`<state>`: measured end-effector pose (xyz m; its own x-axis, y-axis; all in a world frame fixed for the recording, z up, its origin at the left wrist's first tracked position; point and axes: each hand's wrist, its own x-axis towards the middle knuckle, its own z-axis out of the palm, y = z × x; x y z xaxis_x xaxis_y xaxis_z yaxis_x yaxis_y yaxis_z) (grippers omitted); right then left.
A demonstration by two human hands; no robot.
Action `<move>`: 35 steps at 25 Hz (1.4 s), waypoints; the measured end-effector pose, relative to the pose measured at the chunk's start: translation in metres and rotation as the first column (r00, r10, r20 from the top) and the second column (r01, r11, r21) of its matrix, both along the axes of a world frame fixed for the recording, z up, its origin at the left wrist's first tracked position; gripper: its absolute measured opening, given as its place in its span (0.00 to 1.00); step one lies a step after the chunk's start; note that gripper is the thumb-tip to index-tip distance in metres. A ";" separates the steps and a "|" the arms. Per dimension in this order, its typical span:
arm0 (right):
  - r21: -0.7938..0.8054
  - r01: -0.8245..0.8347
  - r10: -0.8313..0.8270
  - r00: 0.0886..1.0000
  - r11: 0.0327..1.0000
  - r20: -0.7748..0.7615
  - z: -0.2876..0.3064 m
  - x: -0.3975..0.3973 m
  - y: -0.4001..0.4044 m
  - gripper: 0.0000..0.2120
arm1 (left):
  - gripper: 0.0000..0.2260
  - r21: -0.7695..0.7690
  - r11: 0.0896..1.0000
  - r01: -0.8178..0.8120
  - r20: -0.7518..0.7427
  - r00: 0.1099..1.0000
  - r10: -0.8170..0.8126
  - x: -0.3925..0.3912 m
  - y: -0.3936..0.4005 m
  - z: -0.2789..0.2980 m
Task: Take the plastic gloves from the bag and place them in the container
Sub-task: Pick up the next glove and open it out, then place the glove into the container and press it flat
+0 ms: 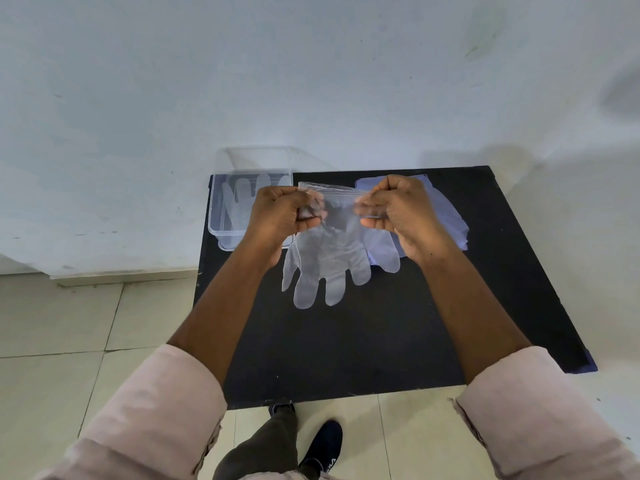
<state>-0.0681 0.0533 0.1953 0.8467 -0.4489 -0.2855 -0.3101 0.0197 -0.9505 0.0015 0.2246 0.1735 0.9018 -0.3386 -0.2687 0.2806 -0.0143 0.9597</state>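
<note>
A clear plastic glove (325, 261) hangs fingers-down above the black table (363, 341). My left hand (282, 213) pinches the left side of its cuff and my right hand (398, 209) pinches the right side, stretching the cuff between them. A clear plastic container (228, 233) stands at the table's back left corner, with at least one glove (239, 199) lying inside it. The pale blue-tinted bag (450, 216) lies flat at the back of the table, partly hidden behind my right hand.
A white wall rises right behind the table. Pale floor tiles (52, 341) surround the table on the left and front. My leg and dark shoe (322, 445) stand at the table's front edge.
</note>
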 end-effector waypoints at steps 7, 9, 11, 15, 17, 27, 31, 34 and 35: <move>0.016 -0.049 0.048 0.998 0.999 0.036 -0.007 0.041 0.016 0.07 | 0.06 0.017 0.999 -0.041 0.016 0.999 0.041 0.038 0.025 -0.001; -0.006 -0.088 0.088 0.996 0.996 0.021 -0.007 0.060 0.023 0.07 | 0.08 0.038 0.998 -0.044 0.037 0.998 0.043 0.054 0.032 0.000; -0.034 -0.116 0.116 0.993 0.993 -0.009 -0.007 0.086 0.031 0.08 | 0.09 0.051 0.998 -0.038 0.035 0.999 0.036 0.078 0.041 -0.001; -0.062 -0.152 0.149 0.987 0.986 -0.056 -0.008 0.132 0.045 0.10 | 0.05 0.007 0.999 0.033 -0.038 0.999 -0.033 0.128 0.053 -0.003; -0.028 -0.158 0.156 0.987 0.987 -0.047 -0.009 0.161 0.054 0.11 | 0.06 -0.027 0.999 0.024 -0.046 0.999 -0.025 0.159 0.060 -0.005; -0.096 -0.100 0.103 0.994 0.990 0.026 -0.003 0.324 0.084 0.09 | 0.03 0.045 0.994 -0.096 0.015 0.995 0.096 0.309 0.071 0.007; -0.198 -0.051 0.091 0.976 0.979 0.196 0.009 0.348 0.084 0.08 | 0.03 -0.034 0.987 -0.156 0.128 0.979 0.159 0.329 0.071 0.024; -0.331 0.040 0.087 0.929 0.943 0.360 0.004 0.338 0.083 0.05 | 0.04 -0.094 0.983 -0.155 0.249 0.953 0.174 0.321 0.070 0.030; -0.347 0.052 0.099 0.910 0.936 0.403 -0.004 0.330 0.083 0.05 | 0.04 -0.101 0.984 -0.149 0.287 0.942 0.172 0.311 0.071 0.026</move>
